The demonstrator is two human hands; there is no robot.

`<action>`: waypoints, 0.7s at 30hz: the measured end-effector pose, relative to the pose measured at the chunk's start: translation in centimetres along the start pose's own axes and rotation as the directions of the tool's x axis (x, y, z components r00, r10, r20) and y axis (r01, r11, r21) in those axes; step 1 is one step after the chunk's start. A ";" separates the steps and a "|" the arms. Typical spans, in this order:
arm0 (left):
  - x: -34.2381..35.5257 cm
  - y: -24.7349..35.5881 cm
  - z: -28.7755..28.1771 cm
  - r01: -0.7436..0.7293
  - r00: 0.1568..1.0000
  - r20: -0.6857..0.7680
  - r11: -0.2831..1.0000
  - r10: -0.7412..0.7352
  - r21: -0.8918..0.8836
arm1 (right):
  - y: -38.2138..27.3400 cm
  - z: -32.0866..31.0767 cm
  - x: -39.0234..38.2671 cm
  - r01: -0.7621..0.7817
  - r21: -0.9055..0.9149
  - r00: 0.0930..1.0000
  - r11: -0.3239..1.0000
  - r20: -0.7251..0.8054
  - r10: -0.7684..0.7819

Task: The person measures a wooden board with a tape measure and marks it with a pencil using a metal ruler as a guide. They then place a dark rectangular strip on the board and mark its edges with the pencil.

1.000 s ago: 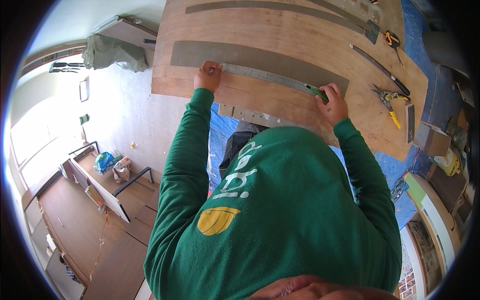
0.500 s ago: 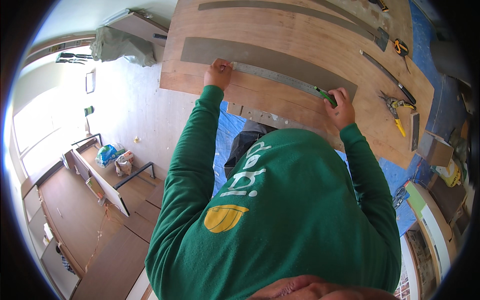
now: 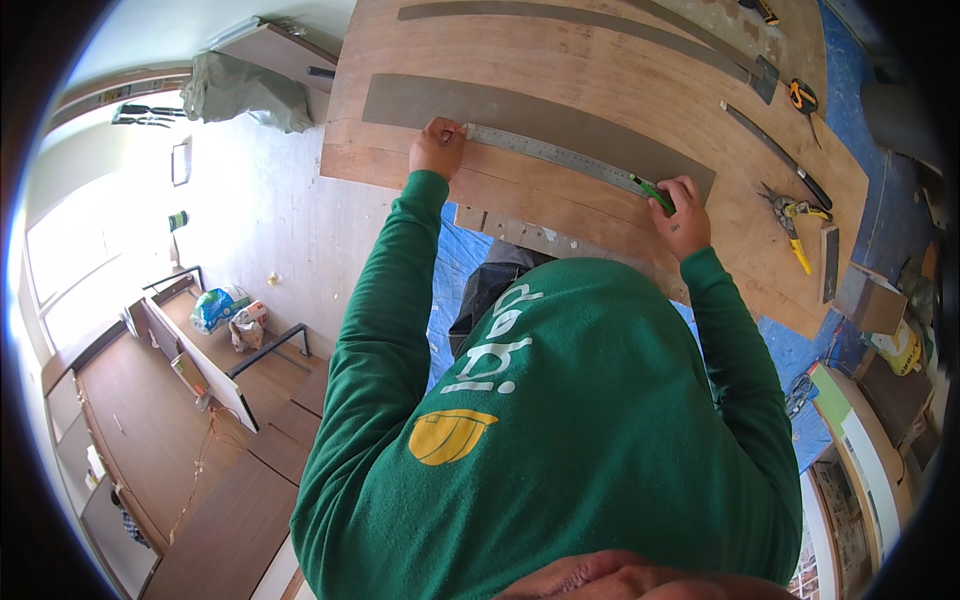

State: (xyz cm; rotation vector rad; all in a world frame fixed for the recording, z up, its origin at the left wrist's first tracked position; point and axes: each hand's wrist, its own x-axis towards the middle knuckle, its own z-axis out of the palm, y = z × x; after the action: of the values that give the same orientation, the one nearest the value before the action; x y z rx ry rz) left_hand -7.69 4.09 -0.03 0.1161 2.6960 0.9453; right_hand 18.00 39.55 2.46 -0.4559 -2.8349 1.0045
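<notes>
On a plywood board (image 3: 480,55), a steel ruler (image 3: 545,150) lies along the near edge of a wide grey strip (image 3: 510,110). My left hand (image 3: 437,150) pinches at the ruler's left end, fingertips on it. My right hand (image 3: 682,215) is closed round a green pen (image 3: 647,188) at the ruler's right end, the pen's tip at the ruler.
Narrow grey strips (image 3: 560,22), a square blade (image 3: 766,80), an orange-and-black tool (image 3: 801,95), a long bar with dark handle (image 3: 760,135), yellow-handled snips (image 3: 797,245) and a short block (image 3: 829,262) lie on the board. A cardboard box (image 3: 870,298) stands beyond its right edge.
Since a second ago the view has shifted, so board and hands sit slightly further right. My hands remain on the ruler and pen; hardly anything differs from half a second ago.
</notes>
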 end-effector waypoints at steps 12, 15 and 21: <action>-7.3 4.4 1.7 -0.618 0.780 0.112 0.730 0.616 0.293 | 0.1 0.1 0.0 -0.002 -0.013 1.000 1.000 -0.005 0.002; -9.4 4.6 2.9 -0.662 0.739 0.160 0.663 0.654 0.350 | 0.3 0.3 0.0 -0.002 -0.019 1.000 1.000 -0.004 0.002; -11.2 4.9 4.1 -0.608 0.790 0.243 0.674 0.562 0.419 | 0.3 0.4 0.0 -0.002 -0.018 1.000 1.000 -0.007 0.002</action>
State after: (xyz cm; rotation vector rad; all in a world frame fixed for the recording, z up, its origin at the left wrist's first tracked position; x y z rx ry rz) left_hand 4.13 8.50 2.56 1.1690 2.7706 0.3430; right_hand 17.99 39.56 1.99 -0.4636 -2.8402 0.9765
